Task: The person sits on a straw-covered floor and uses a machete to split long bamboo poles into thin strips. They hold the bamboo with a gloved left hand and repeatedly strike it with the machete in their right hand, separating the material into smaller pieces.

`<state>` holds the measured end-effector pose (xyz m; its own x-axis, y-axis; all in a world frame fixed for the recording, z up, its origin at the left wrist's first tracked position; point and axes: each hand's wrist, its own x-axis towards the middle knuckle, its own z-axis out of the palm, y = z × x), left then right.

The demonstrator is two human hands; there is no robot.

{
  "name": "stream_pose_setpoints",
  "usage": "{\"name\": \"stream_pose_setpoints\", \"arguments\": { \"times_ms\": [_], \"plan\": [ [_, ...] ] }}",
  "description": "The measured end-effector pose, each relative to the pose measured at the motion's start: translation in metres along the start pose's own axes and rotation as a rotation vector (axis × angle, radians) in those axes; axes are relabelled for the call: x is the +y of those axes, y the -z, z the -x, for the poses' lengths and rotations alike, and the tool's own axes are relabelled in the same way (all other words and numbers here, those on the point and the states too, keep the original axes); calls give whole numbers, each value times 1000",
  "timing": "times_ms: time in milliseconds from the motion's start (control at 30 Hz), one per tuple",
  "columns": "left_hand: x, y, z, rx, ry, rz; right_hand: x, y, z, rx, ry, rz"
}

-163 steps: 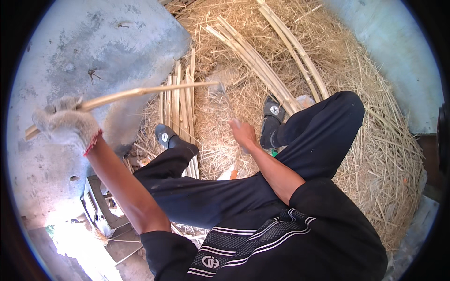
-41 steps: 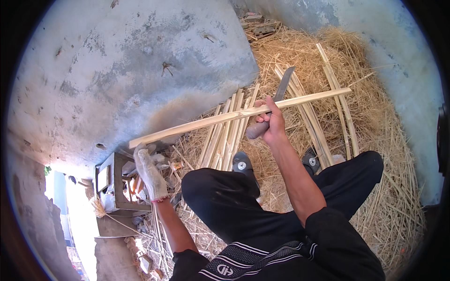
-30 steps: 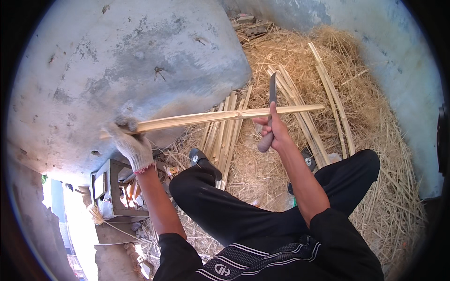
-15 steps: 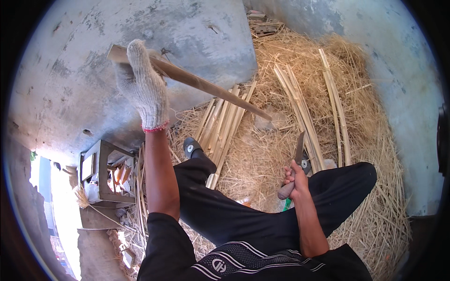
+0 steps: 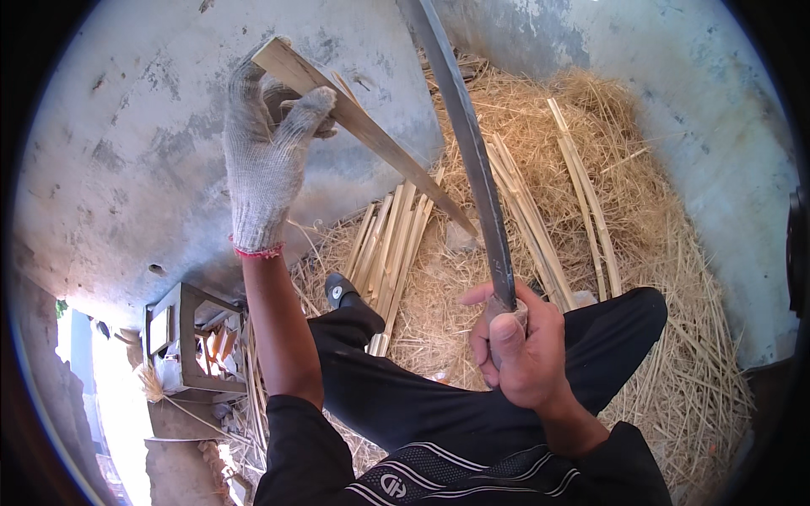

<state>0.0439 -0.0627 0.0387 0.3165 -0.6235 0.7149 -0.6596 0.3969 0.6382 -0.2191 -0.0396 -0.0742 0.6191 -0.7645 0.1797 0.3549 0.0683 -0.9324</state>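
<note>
My left hand, in a knitted white glove with a red cuff edge, grips a flat strip of bamboo near its upper end. The strip slants down to the right, its lower end by a stone block among the shavings. My bare right hand is wrapped round the handle of a long machete. Its dark, slightly curved blade points up and away, to the right of the strip and apart from it.
Split bamboo strips lie in a bundle at the left, another bundle at centre right and a pair further right. Straw-like shavings cover the floor. Concrete walls stand around. A small wooden stand holds scraps at the left.
My right hand has raised the machete from low by my knee, its blade now upright. The left fingers and thumb have wrapped round the strip's upper end, which has moved right and tilted steeper.
</note>
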Motion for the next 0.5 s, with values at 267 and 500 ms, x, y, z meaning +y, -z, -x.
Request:
{"name": "stream_pose_setpoints", "arguments": {
  "times_ms": [267,500],
  "plan": [
    [14,0,-7,34,-149,3,-37,-21,-13,-89,81,178],
    [19,5,-3,79,-238,-93,-9,-20,-7,-10,-131,374]
  ]
}}
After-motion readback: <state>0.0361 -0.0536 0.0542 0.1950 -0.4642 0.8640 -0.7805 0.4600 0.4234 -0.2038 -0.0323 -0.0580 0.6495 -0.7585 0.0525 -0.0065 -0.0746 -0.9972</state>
